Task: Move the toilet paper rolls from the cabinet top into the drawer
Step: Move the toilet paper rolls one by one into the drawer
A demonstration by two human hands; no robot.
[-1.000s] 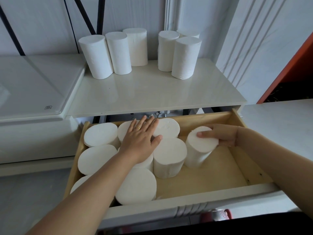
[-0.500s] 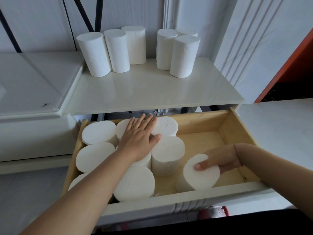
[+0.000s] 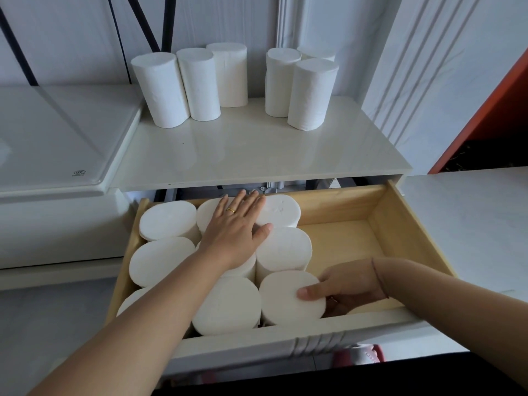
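Note:
Several white toilet paper rolls point(image 3: 177, 90) stand upright at the back of the cream cabinet top point(image 3: 257, 155). Below it, the open wooden drawer point(image 3: 400, 224) holds several upright rolls packed into its left half. My left hand point(image 3: 237, 227), wearing a gold ring, lies flat with straight fingers on the tops of the back rolls. My right hand point(image 3: 348, 287) grips one roll point(image 3: 285, 295) at the drawer's front, thumb on its top and fingers round its right side. That roll stands against the packed group.
A glossy white lid or appliance top point(image 3: 57, 132) adjoins the cabinet on the left. A white surface point(image 3: 471, 218) lies to the right, with an orange panel point(image 3: 491, 110) behind it. The drawer's right half shows bare wood point(image 3: 343, 244). Something pink point(image 3: 363, 355) sits below the drawer front.
My right hand carried its roll from the drawer's back middle toward the front, then slid it left against the packed rolls. My left hand stayed flat on the back rolls.

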